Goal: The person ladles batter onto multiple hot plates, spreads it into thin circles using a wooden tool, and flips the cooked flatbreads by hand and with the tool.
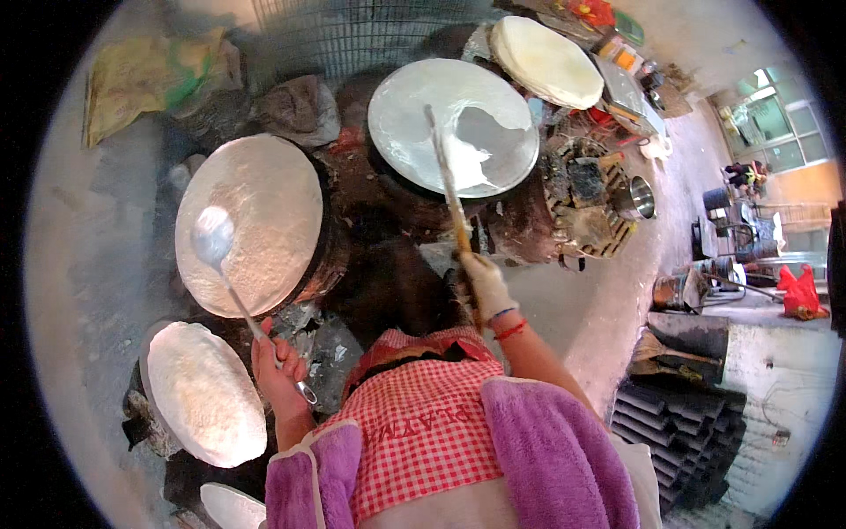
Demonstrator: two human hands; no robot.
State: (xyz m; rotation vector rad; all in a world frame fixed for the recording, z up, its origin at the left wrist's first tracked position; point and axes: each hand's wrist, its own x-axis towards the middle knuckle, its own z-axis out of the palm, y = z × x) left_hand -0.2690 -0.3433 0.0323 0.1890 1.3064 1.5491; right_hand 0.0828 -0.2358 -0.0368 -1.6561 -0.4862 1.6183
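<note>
My left hand [278,360] is closed around the handle of a metal ladle [212,234]. The ladle's bowl is over a round sheet of pale batter [278,198] on the left griddle; whether it touches cannot be told. My right hand [486,284], apparently in a whitish glove, grips a long wooden-handled spreader [451,189]. Its far end lies over the upper griddle's thin white batter [410,101], which has a bright white puddle and a darker grey patch. A pale, rough-topped flatbread [207,397] sits at lower left, and part of another round [233,506] shows below.
Several pale flatbreads [546,62] are stacked at the upper right. A metal pot [636,198] stands beside a sooty grate [590,225]. Dark cloth [298,110] lies between the griddles and the back. Black ridged blocks [674,432] are piled at lower right. A person [747,176] is far right.
</note>
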